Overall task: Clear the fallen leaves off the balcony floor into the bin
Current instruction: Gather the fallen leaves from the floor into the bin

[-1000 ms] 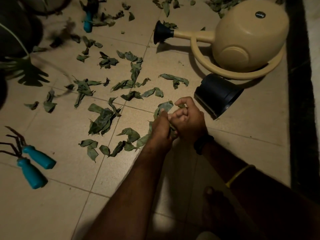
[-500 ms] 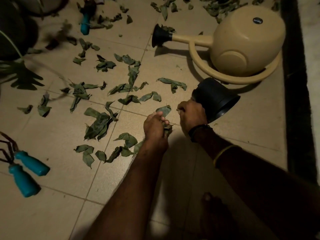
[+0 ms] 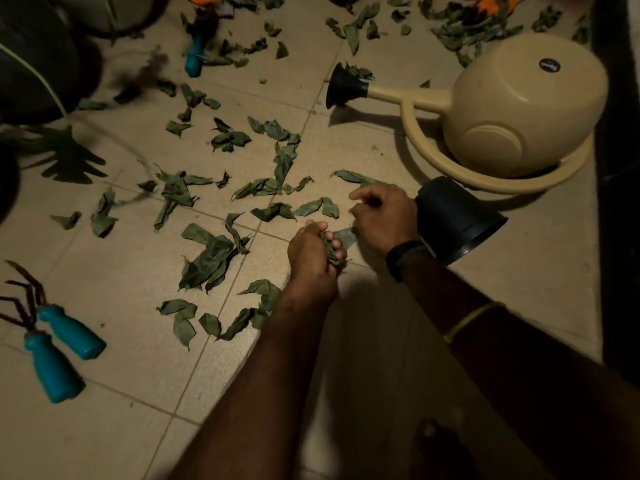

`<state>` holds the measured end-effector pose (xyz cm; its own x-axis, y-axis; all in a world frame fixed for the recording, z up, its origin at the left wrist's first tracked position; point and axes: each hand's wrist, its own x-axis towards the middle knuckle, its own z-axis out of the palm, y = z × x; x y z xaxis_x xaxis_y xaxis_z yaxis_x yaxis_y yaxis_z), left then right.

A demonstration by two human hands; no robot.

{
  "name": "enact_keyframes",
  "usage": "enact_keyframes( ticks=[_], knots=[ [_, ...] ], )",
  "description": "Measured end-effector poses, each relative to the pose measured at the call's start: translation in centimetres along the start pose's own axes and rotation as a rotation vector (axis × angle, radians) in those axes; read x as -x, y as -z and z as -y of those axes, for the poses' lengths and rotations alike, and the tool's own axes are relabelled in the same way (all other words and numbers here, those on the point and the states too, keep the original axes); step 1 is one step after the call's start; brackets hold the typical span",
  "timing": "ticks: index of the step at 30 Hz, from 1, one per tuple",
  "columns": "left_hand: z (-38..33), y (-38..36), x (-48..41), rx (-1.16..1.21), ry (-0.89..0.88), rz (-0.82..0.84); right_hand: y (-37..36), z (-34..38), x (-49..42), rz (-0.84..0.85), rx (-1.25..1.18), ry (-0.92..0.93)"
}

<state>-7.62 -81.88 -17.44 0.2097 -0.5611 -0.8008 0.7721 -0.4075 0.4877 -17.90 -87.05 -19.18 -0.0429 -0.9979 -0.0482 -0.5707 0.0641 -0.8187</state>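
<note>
Dry green leaves [image 3: 207,258] lie scattered over the beige tiled floor [image 3: 131,362]. My left hand [image 3: 313,252] grips a crumpled bunch of leaves [image 3: 330,251] just above the tiles. My right hand [image 3: 382,216] hovers a little farther out, its fingers loosely curled and its forefinger stretched over a long leaf [image 3: 349,176]; I see nothing clearly held in it. A black plastic pot [image 3: 457,223] lies on its side right beside my right wrist, with its mouth facing right and toward me.
A beige watering can [image 3: 512,109] lies tipped over behind the pot. Two teal-handled hand rakes [image 3: 59,344] rest at the left and another teal-handled tool [image 3: 194,60] at the back. Dark planters and a plant [image 3: 65,157] stand far left. A dark strip [image 3: 620,202] borders the right side.
My hands were together with the leaves between them. They have parted: the right hand has moved out toward the long leaf near the pot, while the left keeps its bunch.
</note>
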Motion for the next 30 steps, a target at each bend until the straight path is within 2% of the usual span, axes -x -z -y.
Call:
enact_keyframes(
  ticks=[2,4,6,9,12,14,17,19,22,24,26,30],
  knots=[
    [-0.2,0.7,-0.3,0.027,0.016,0.015,-0.5,-0.5,-2.6,-0.023,0.297,0.05],
    [-0.3,1.2,-0.4,0.042,0.028,0.033,-1.2,-1.1,-4.4,0.061,0.581,0.154],
    [-0.5,1.6,-0.6,0.061,0.039,0.035,-1.6,-1.5,-4.7,0.152,0.732,0.212],
    [-0.7,2.0,-0.8,0.092,0.044,0.022,-1.4,-1.1,-3.8,0.153,0.852,0.26],
    [-1.1,2.3,-0.8,0.069,0.04,0.013,-0.9,-0.8,-2.9,0.162,0.769,0.207],
    [-1.1,2.6,-1.0,0.032,0.044,0.004,-0.5,-0.4,-1.9,0.149,0.501,0.114],
    [-1.0,2.8,-1.1,-0.008,0.054,-0.018,-0.4,2.2,1.8,0.025,-0.043,0.035],
    [-1.0,2.6,-0.8,0.021,0.057,-0.035,-0.8,3.7,4.4,0.04,-0.281,-0.008],
    [-1.2,2.4,0.3,0.047,0.081,0.004,-1.6,4.0,7.1,0.095,-0.213,0.053],
    [-1.2,2.6,1.1,0.032,0.118,0.093,-1.8,3.6,7.9,0.102,-0.11,0.178],
    [-1.2,3.0,1.6,-0.01,0.145,0.098,-1.9,3.4,8.0,0.138,0.01,0.344],
    [-1.6,3.8,1.2,0.016,0.181,0.042,-1.5,3.8,8.0,0.409,0.171,0.599]
  ],
)
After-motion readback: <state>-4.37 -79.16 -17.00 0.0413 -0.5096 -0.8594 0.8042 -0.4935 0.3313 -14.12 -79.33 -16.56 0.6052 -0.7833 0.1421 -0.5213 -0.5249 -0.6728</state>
